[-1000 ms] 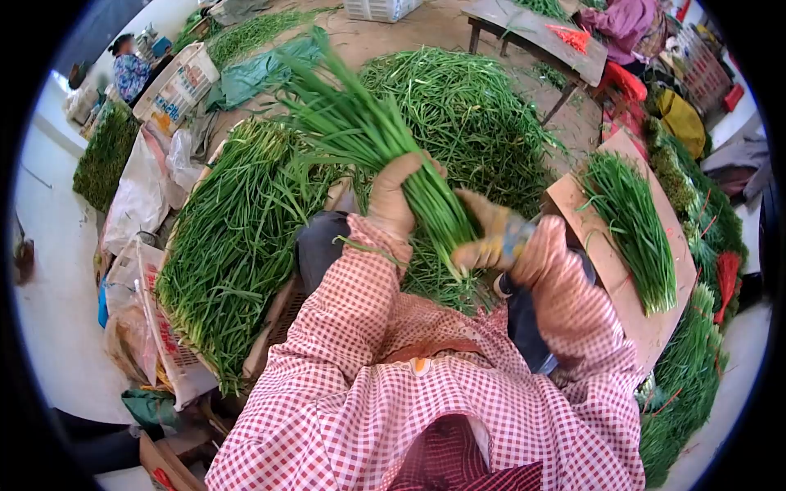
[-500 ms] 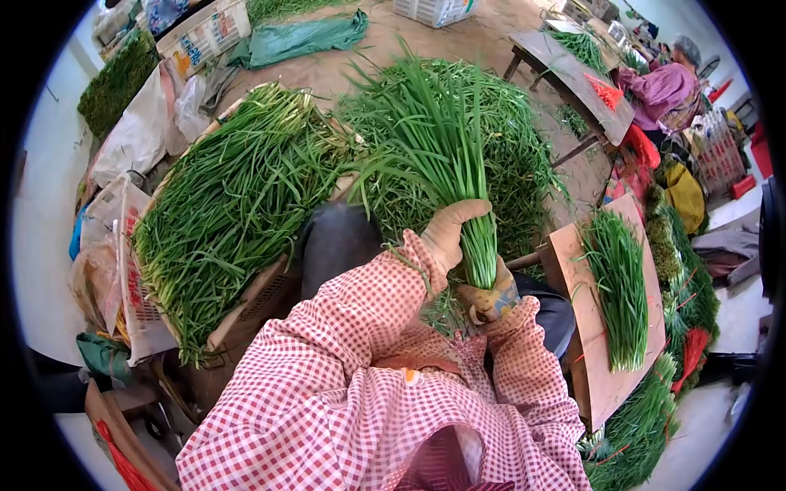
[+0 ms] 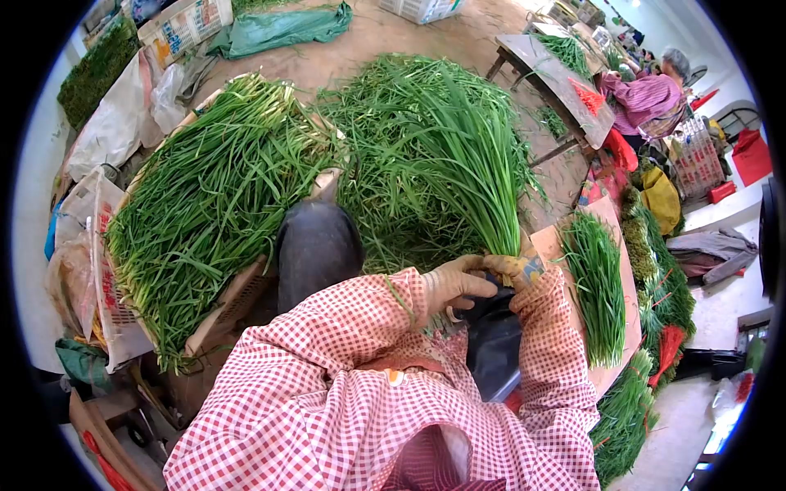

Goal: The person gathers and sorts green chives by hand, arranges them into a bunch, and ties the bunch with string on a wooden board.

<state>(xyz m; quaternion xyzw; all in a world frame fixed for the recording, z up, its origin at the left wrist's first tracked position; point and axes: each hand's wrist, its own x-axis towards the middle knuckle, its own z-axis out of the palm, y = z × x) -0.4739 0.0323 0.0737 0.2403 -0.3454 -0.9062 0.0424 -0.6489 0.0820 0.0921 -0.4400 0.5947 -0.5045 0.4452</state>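
Note:
My right hand, in a yellowish patterned glove, is closed round the base of a bunch of chives. The long green leaves fan up and to the left, over a heap of loose greens. My left hand, in a tan glove, is just left of the right one, its fingers apart and reaching toward it, below the bunch's cut end. Whether its fingertips touch the right glove is hard to make out. On a board at my right lies another chive bunch.
A crate piled with chives stands at my left, beside my dark-covered knee. Loose greens heap on the floor ahead. Tied bunches lie at lower right. A person in pink sits by a table at upper right.
The chive bunch has moved right and down and now leans left. My left hand has let go of its stems and dropped toward my right hand, which still holds the base.

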